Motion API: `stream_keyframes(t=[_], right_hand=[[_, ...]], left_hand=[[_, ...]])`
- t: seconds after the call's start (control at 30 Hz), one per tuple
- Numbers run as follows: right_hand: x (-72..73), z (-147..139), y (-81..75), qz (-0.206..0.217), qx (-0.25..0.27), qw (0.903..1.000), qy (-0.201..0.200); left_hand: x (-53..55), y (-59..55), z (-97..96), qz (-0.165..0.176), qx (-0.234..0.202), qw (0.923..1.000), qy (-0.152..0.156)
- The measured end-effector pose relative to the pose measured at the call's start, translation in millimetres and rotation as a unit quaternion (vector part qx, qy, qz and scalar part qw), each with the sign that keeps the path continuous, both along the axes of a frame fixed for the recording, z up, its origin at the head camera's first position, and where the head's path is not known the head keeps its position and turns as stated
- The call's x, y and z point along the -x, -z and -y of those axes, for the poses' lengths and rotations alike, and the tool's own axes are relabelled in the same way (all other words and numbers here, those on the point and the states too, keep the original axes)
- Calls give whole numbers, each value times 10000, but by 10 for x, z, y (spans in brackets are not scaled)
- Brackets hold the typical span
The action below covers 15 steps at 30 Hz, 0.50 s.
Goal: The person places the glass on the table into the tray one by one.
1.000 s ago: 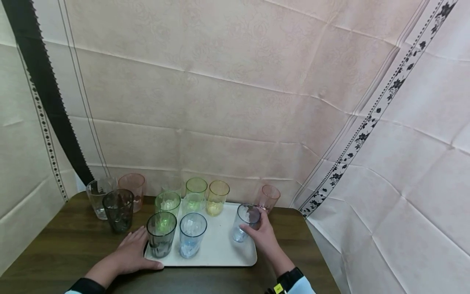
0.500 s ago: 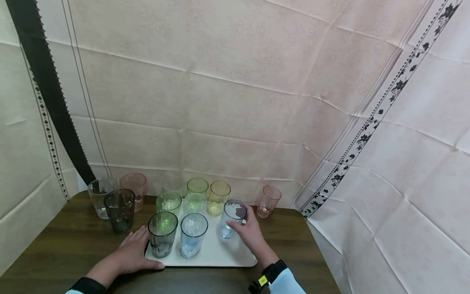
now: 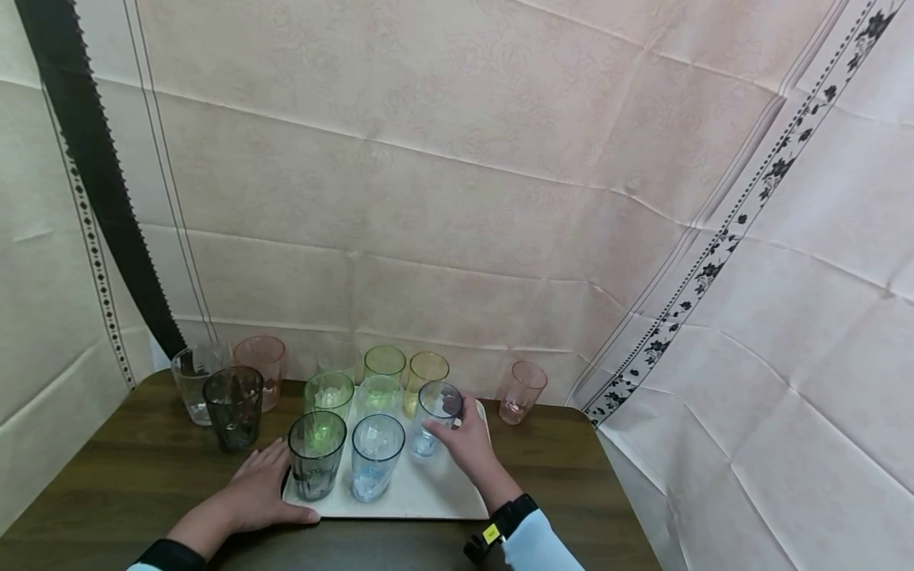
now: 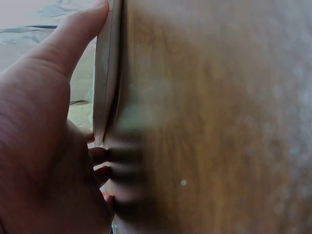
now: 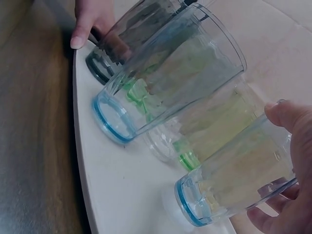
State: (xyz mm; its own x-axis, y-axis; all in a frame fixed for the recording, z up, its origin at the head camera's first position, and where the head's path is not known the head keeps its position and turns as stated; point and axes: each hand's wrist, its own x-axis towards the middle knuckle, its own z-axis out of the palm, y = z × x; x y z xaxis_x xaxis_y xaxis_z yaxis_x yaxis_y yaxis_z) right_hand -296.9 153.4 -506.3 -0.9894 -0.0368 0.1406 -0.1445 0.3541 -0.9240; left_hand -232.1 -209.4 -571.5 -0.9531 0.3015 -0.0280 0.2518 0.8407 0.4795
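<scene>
Head: right hand [image 3: 469,446] grips blue glass [image 3: 432,409], axis upright, mouth up; left hand [image 3: 261,493] unclenched.

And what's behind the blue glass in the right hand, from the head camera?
Behind the blue glass in the right hand stands the yellow glass. Its upper part and left side show; its lower right is covered by the blue glass, so details there are unclear.

On the dark-brown wood-grain table [image 3: 107,469], a clear, see-through round tumbler [image 3: 190,394] and a pink, see-through one [image 3: 263,361] stand far left, behind a smoky-black tumbler [image 3: 234,412]. A second pink tumbler [image 3: 524,390] stands far right. Beyond rises creased cream cloth [image 3: 443,198], with a jagged-edged black strip [image 3: 107,184] left and black floral border [image 3: 714,268] right.
</scene>
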Motion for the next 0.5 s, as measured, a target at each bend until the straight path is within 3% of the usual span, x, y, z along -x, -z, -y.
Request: stream_keyframes(t=[0.5], right_hand=[[113, 111, 130, 171, 75, 9998, 56]], left_hand=[[13, 16, -3, -6, -1, 10000, -31]])
